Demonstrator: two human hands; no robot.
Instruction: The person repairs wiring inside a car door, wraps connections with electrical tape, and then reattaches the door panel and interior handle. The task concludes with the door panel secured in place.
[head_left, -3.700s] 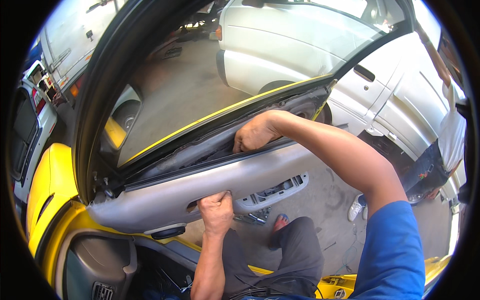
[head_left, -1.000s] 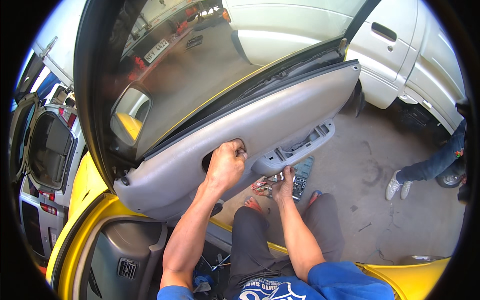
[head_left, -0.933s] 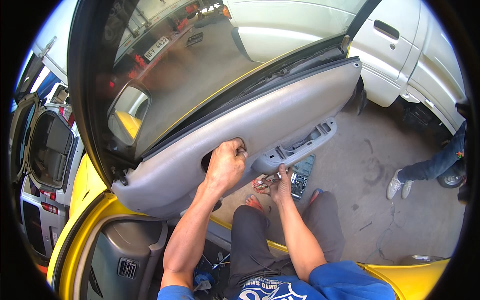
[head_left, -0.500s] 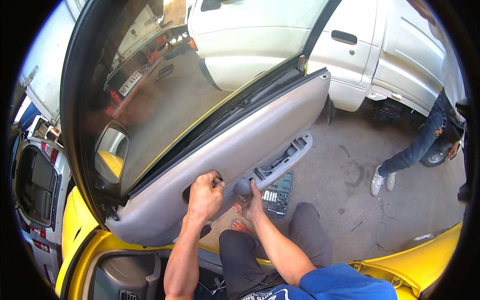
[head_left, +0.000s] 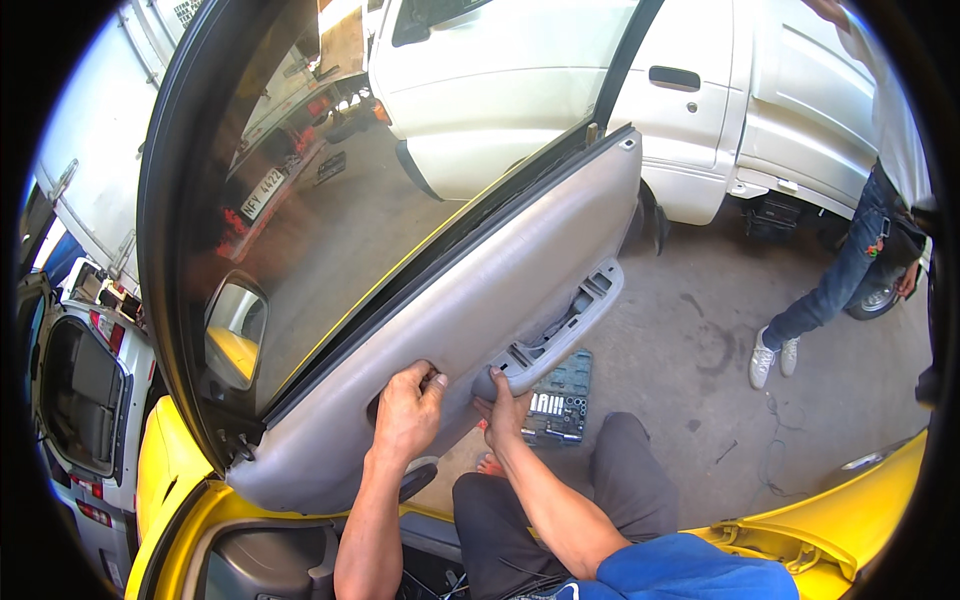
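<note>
Door panel: one grey moulded piece (head_left: 520, 255), set slantwise along the inner side of the open door, just below the window glass (head_left: 500, 90); whether it sits tight against the door, I cannot tell.
Armrest: grey, long and hollowed (head_left: 567, 332), on the panel's lower part, with openings along its upper face.
Panel opening: dark, rounded (head_left: 373, 409), forward of the armrest and partly covered by my knuckles.
My left hand: closed on the rim of that opening (head_left: 408, 408), fingers curled at its edge; the fingertips are partly hidden.
My right hand: gripping the forward end of the armrest (head_left: 508, 408), thumb up against it, fingers beneath.
Side mirror: one, beyond the glass (head_left: 236, 330), reflecting yellow bodywork.
Tool case: one, open on the floor below the armrest (head_left: 560, 400), fitted with sockets in rows.
My legs: dark trousers (head_left: 635, 465), knees bent beneath the panel.
Cable: thin, loosely strewn on the floor (head_left: 772, 450), to the right.
Pickup: white (head_left: 690, 130), parked beyond the door.
Co-worker: one person in blue jeans (head_left: 835, 290) and pale shoes (head_left: 763, 362), standing at right, well apart from my hands.
</note>
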